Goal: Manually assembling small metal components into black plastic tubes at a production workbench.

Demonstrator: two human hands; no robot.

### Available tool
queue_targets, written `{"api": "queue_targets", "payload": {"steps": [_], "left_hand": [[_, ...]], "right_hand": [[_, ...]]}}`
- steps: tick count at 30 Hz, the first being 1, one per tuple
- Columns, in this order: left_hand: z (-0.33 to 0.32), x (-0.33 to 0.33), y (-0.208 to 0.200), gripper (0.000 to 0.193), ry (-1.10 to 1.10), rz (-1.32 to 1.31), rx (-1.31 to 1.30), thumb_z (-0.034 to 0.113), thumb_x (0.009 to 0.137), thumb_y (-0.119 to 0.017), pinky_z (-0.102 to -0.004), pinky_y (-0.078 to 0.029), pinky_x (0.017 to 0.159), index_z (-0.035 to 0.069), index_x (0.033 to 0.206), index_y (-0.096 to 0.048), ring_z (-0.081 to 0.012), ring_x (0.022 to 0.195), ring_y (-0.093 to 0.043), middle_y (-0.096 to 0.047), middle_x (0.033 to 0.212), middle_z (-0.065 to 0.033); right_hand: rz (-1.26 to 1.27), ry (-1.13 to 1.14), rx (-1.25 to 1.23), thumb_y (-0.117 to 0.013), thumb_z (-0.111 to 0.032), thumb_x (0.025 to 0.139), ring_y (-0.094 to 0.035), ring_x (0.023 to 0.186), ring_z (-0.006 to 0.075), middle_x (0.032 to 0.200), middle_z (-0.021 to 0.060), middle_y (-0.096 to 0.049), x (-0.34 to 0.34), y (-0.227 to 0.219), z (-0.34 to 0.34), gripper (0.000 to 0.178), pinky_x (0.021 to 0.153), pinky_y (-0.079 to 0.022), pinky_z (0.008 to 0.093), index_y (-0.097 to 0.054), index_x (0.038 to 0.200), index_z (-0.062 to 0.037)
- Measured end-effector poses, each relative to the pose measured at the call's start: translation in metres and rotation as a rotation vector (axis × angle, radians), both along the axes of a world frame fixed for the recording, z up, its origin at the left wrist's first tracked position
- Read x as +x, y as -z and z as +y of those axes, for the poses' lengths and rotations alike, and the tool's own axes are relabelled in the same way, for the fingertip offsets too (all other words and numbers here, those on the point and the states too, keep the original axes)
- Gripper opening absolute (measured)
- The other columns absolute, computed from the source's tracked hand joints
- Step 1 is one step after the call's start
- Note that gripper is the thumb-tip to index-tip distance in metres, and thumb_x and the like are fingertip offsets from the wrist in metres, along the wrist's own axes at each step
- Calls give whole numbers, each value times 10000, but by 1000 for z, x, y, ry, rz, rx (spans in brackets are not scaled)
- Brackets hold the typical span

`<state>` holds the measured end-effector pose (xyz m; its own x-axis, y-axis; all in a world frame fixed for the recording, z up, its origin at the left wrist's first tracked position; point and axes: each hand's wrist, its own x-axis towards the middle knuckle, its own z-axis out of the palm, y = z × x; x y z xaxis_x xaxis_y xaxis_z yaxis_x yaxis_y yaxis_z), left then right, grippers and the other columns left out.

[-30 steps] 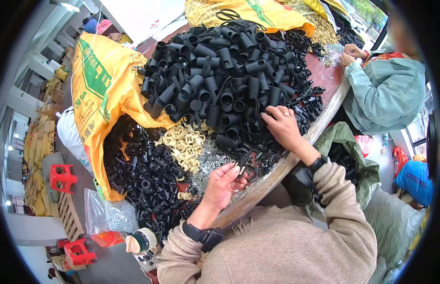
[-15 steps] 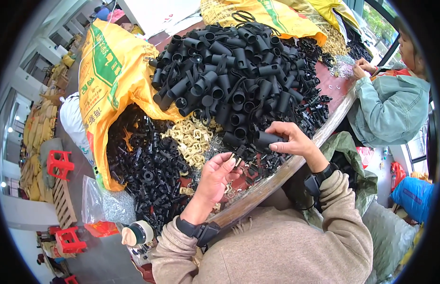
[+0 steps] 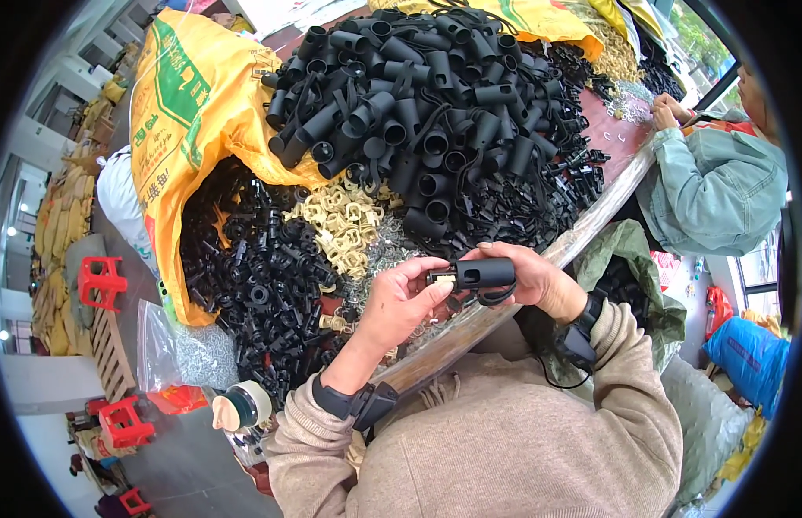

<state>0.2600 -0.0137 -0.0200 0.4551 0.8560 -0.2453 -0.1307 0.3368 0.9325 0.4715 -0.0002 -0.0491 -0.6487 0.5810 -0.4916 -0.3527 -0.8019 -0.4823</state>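
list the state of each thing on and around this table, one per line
left hand: fingertips on the tube's end
right hand: closed around the tube
black plastic tube: held level above the table edge
pile of black plastic tubes: heaped loose
cream plastic clips: in a small heap
yellow woven sack: open, black parts spilling out
red plastic stool: upright on the floor

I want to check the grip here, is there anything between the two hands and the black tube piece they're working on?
Nothing visible is in the way. The right hand holds the black tube directly, and the left hand touches its end with its fingertips, above the table edge.
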Motion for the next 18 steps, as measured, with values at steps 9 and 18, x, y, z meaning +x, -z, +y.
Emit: {"api": "queue_targets", "payload": {"steps": [9,18], "left_hand": [[8,-6,26,267,-39,-59,-185,70,782,-613,-165,-440,516,-37,1020,-554,-45,599,-527,-594,779,-40],[8,-7,29,278,14,20,-161,92,779,-619,-179,-481,601,-25,1025,-563,-70,670,-564,-616,859,-66]], "right_hand": [[-189,2,127,-381,-364,894,-535,537,88,756,70,-594,-4,3,-7,383,363,-354,185,-544,952,-23],[-258,138,-99,-382,-341,901,-526,507,97,739,47,-580,-13,5,-15,360,372,-393,214,-549,895,-22]]}}
